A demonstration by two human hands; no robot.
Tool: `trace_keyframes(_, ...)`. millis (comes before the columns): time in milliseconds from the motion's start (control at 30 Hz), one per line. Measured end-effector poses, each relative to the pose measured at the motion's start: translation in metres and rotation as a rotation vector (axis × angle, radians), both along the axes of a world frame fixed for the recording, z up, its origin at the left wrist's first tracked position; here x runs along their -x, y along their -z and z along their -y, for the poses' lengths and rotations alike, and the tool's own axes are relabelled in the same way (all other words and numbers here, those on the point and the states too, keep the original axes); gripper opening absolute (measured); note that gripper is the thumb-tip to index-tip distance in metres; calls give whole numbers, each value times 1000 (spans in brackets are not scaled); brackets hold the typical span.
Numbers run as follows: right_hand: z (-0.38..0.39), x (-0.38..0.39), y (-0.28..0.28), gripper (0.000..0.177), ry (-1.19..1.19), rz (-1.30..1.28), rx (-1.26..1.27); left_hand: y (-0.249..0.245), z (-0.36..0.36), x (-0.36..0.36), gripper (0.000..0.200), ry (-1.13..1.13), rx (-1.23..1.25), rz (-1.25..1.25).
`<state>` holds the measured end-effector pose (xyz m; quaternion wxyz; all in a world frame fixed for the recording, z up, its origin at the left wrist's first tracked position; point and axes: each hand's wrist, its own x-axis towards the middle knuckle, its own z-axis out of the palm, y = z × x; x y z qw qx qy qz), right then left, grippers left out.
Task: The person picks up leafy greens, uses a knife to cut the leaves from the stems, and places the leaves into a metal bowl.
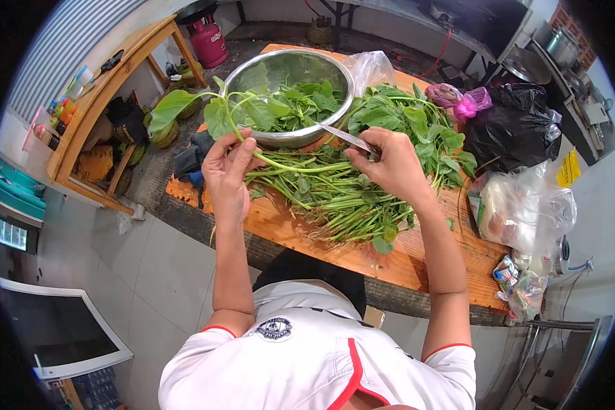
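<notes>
White shirt (301, 355) with red trim fills the bottom edge. The 2 hands work just in front of the steel bowl (266, 68) (part full of picked leaves). Left hand (227, 174) is closed, fingers pinching 1 long leafy stem (294, 167) that runs from the bowl's left rim across toward the right hand. Right hand (389, 164) is curled tight around a knife (345, 137), blade pointing at the bowl's near rim. Greens pile (362, 198) lies on the wooden table (280, 229), touching the bowl's right side. Black bag (516, 126) sits well right of the bowl.
</notes>
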<state>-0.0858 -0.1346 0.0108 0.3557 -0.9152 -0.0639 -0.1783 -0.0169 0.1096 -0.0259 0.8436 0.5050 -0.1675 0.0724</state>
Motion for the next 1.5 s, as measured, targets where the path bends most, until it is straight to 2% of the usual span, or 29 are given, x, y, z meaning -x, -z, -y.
trace_keyframes(133,-7,8,-22,21,-71,-183,-142,-3,0,-2,15,-47,24,-50)
trace_keyframes(233,-14,8,-18,23,-148,-38,-65,-3,1,-2,15,-61,45,-79)
trace_keyframes(267,-14,4,-7,23,-169,138,-21,-2,2,-3,15,-62,57,-89)
trace_keyframes(400,-16,-1,5,32,-221,328,33,-1,2,-4,16,-36,88,-120)
trace_keyframes(467,-16,0,7,33,-225,334,77,2,0,-6,18,4,103,-126)
trace_keyframes(533,-14,1,6,27,-243,283,135,-2,1,-6,17,-60,100,-147)
trace_keyframes(633,-15,-1,9,30,-234,308,129,-2,-3,-10,18,-110,91,-127)
trace_keyframes(733,-10,-1,7,23,-262,210,88,-6,-7,-11,19,-141,91,-112)
trace_keyframes(833,-11,-2,7,21,-184,170,-18,-3,-7,-11,18,-117,102,-114)
trace_keyframes(933,-26,2,-2,11,-99,162,-143,-2,1,-8,17,-67,113,-126)
trace_keyframes(1000,-30,2,-2,14,-106,201,-189,-1,9,-5,16,-30,115,-128)
trace_keyframes(1100,-35,8,-11,20,-116,81,-220,-1,19,1,16,9,92,-121)
trace_keyframes(1500,-32,4,5,27,-171,136,-147,-4,28,12,17,59,73,-57)
